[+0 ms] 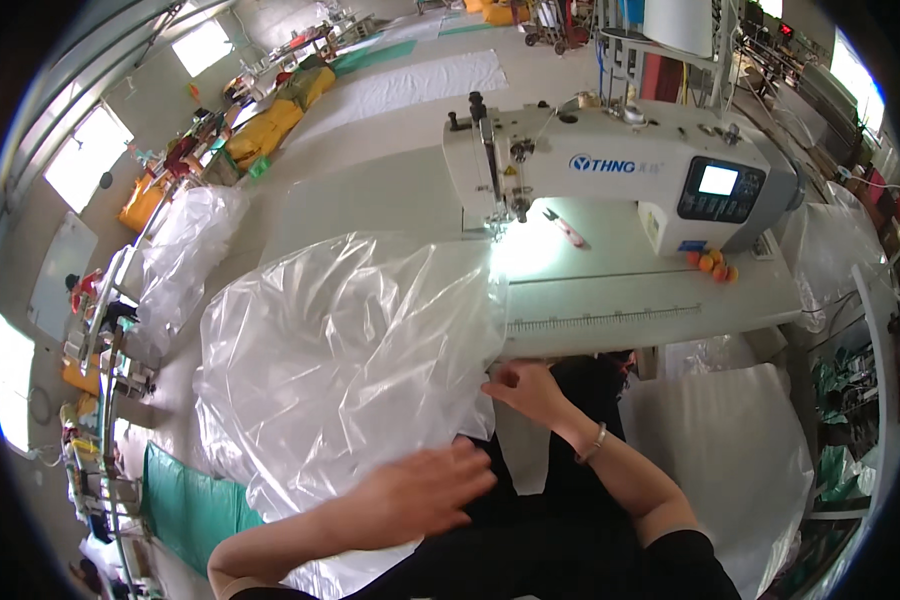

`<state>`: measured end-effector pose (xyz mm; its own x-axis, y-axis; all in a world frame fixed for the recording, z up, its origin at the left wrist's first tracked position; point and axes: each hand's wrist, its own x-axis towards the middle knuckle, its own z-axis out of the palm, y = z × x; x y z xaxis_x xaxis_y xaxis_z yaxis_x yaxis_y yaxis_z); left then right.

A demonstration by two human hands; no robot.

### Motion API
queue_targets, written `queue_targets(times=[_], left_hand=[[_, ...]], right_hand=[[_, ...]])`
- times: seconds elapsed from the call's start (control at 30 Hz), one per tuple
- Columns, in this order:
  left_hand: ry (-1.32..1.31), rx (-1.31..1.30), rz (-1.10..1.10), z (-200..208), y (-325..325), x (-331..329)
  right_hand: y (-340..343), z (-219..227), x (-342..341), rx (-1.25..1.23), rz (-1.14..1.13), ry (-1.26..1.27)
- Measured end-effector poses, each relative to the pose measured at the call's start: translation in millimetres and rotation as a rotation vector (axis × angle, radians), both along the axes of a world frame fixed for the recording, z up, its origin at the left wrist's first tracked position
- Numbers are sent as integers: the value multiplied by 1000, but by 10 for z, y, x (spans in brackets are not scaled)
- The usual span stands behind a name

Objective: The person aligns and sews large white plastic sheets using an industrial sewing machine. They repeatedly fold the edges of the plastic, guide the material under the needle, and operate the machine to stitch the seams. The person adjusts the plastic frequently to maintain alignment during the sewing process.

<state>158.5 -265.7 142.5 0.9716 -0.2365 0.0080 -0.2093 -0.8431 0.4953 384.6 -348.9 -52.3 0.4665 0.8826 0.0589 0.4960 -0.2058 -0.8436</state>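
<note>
Clear plastic (340, 340), bag or sheet indistinct, hiding part of tabletop (620, 285). Left hand (420, 492): blurred, fingers slightly spread. Right hand (535, 393): fingers curled at plastic's edge, pinch unclear.

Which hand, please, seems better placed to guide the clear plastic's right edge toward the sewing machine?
Probably the right hand: its fingers are at the clear plastic's right edge, near the table's front. The left hand, blurred, is farther from the sewing machine.
</note>
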Motion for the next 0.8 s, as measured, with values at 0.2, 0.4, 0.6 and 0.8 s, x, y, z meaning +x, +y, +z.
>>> queue_targets(times=[0.2, 0.4, 0.6, 0.8], left_hand=[[657, 710, 391, -1422, 1376, -1557], [370, 1352, 1063, 136, 2405, -2229], [-543, -261, 1029, -982, 1491, -2156], [46, -621, 1069, -2690, -283, -1434]], right_hand=[[432, -471, -424, 361, 112, 325], [685, -278, -837, 235, 233, 351], [1004, -218, -852, 158, 157, 226], [823, 172, -1274, 89, 323, 478]])
